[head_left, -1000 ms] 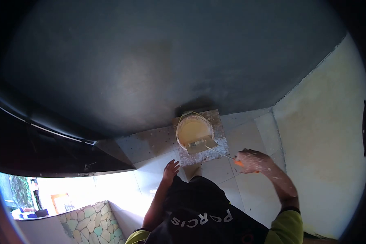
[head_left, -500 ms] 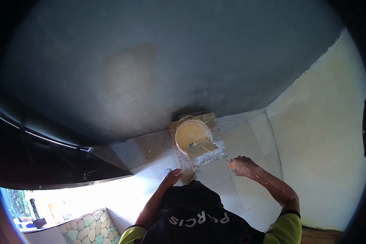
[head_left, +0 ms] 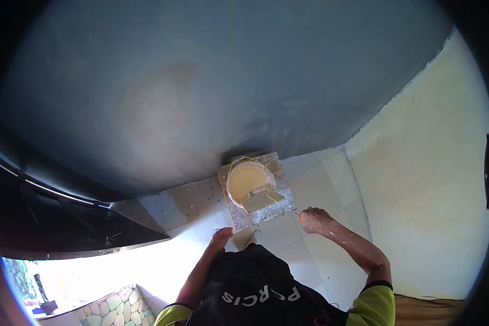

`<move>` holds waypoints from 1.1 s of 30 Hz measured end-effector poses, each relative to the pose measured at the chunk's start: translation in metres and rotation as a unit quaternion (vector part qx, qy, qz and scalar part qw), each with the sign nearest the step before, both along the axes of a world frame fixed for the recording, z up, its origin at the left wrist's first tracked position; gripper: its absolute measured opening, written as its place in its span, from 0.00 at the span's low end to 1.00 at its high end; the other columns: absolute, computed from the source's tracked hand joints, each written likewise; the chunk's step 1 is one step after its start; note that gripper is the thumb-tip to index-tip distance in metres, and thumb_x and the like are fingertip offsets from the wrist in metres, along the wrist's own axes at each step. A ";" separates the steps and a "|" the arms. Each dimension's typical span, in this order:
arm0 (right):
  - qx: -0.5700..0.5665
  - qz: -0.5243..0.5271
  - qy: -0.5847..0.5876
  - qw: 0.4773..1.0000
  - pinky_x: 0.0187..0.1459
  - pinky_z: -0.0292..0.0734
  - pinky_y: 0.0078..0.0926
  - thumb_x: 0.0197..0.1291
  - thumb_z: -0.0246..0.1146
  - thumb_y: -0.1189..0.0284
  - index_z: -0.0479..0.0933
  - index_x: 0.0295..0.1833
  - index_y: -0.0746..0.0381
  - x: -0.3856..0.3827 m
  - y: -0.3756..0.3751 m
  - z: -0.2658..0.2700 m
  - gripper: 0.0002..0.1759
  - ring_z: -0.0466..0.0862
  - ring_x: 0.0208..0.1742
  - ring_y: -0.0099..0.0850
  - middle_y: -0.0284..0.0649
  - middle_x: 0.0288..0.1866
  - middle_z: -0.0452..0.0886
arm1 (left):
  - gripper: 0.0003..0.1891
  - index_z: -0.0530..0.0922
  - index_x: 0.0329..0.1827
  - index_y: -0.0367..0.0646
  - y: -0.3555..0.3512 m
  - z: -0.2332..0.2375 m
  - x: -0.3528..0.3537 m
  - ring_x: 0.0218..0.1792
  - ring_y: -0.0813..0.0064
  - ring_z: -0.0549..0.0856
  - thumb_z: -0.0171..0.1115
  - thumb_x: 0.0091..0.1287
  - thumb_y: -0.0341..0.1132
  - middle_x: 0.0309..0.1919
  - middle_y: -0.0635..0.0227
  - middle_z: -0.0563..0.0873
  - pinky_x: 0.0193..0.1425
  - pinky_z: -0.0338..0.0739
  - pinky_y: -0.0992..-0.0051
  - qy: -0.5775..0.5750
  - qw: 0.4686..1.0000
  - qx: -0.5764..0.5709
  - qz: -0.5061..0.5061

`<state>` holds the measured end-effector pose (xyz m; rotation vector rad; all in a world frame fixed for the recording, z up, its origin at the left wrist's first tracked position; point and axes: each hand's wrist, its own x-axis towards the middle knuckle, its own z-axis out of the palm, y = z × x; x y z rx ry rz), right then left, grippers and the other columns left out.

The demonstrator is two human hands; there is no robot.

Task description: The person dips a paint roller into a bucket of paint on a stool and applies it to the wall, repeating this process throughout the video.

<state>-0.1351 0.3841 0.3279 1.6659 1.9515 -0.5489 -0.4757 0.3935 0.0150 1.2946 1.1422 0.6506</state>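
Observation:
A bucket point(head_left: 231, 181) of cream-coloured paint stands on a stained, paint-spattered board point(head_left: 280, 176) on the floor. A flat tan panel point(head_left: 261, 203) leans at the bucket's near side, partly inside its rim. My right hand point(head_left: 315, 220) is closed around the orange handle of a paint roller point(head_left: 282, 204). The roller's thin metal rod runs to its head, which lies at the panel's upper edge by the paint. My left hand point(head_left: 221, 237) hangs in front of my body, left of the bucket, fingers loosely apart with nothing visible in them.
A dark grey wall point(head_left: 244, 70) rises just behind the bucket. To the right stands a pale cream wall point(head_left: 424, 163). Dark spots dot the floor tiles point(head_left: 185, 204) along the wall's base. A long black panel-like object point(head_left: 65, 225) lies at left, above a bright opening.
The view has shifted slightly, so the bucket and both hands appear a little further left. The roller stays at the panel, still in my right hand.

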 end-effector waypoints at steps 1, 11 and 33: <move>0.018 -0.012 0.020 1.000 0.44 0.76 0.41 0.45 0.62 0.71 0.74 0.41 0.64 0.003 0.001 -0.014 0.15 0.80 0.43 0.46 0.50 0.36 0.79 | 0.14 0.74 0.52 0.38 0.001 -0.007 -0.002 0.47 0.77 0.78 0.57 0.63 0.32 0.44 0.66 0.81 0.54 0.72 0.77 -0.006 1.000 0.025 -0.004; 0.021 -0.006 0.036 0.999 0.44 0.76 0.42 0.48 0.65 0.64 0.74 0.39 0.64 0.019 -0.030 0.122 0.16 0.80 0.43 0.45 0.50 0.38 0.79 | 0.14 0.73 0.53 0.44 -0.009 0.034 -0.022 0.50 0.78 0.78 0.52 0.67 0.36 0.48 0.69 0.80 0.49 0.73 0.75 -0.073 0.994 0.004 0.082; -0.008 0.067 -0.019 0.998 0.40 0.79 0.35 0.44 0.64 0.76 0.75 0.39 0.66 0.007 0.007 0.004 0.13 0.81 0.40 0.43 0.49 0.37 0.79 | 0.17 0.71 0.55 0.47 0.003 0.029 -0.020 0.54 0.71 0.77 0.51 0.67 0.43 0.51 0.68 0.80 0.53 0.71 0.67 -0.077 0.991 -0.090 0.065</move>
